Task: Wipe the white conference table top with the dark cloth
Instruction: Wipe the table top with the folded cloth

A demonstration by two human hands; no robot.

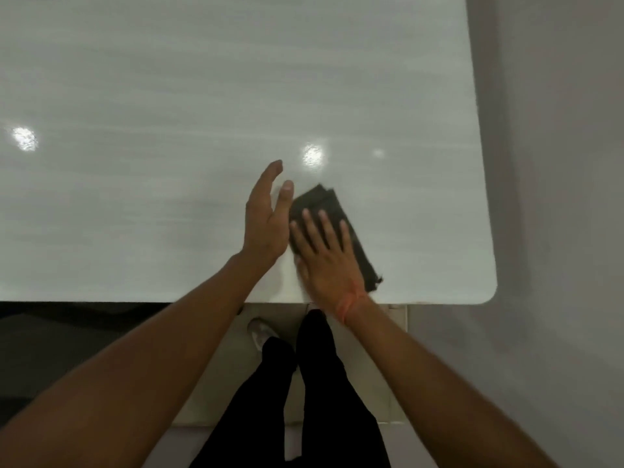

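Wiping now: right hand [320,251] presses flat, fingers straight, on the folded dark cloth [337,228].
Left hand: [266,217] open on edge, just beside the cloth, holding nothing.
Cloth: near the white surface [169,96]'s front right corner.
Next: likely a firm sweep leftward.

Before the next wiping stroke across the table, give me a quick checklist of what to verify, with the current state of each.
1. Right hand flat on the folded dark cloth: ok.
2. Cloth lying on the glossy white table top, inside its near edge: ok.
3. Left hand off the cloth, fingers straight, beside it: ok.
4. Table ahead free of objects in view: ok.
5. Cloth damp or dry: cannot tell.
6. Streaks left on the surface: cannot tell, glare.
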